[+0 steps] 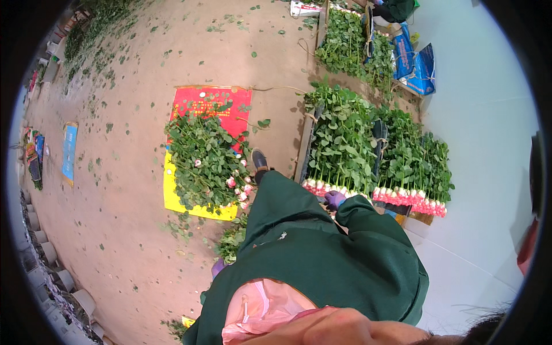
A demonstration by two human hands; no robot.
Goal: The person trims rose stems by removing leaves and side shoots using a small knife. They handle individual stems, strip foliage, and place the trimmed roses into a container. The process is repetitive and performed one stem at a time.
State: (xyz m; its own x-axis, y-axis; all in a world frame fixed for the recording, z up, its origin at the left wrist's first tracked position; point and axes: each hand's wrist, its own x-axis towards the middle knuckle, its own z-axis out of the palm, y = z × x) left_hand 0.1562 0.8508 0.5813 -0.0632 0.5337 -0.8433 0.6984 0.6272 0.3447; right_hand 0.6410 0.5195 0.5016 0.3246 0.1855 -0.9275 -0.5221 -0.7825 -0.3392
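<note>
My right hand (334,199), in a purple glove, is at the lower edge of a rack, against the pink and white heads of bundled roses (340,142); its fingers are too small to make out. Low beside my green garment, my left hand (218,267), also gloved in purple, shows only in part. It is next to a leafy green bunch (230,243), and my sleeve and body hide whether it holds the stems. Ahead on the left, a loose heap of leafy roses (207,159) lies on a red and yellow printed sheet (196,211), several pink heads towards my shoe.
More roses (401,151) stand in rows right of a dark divider (379,138). Beyond is another rack of stems (345,43), with blue wrapping (403,51) and part of a person in dark clothing (394,10). A pale wall is at right. Leaves litter the floor; buckets (84,302) line the far left.
</note>
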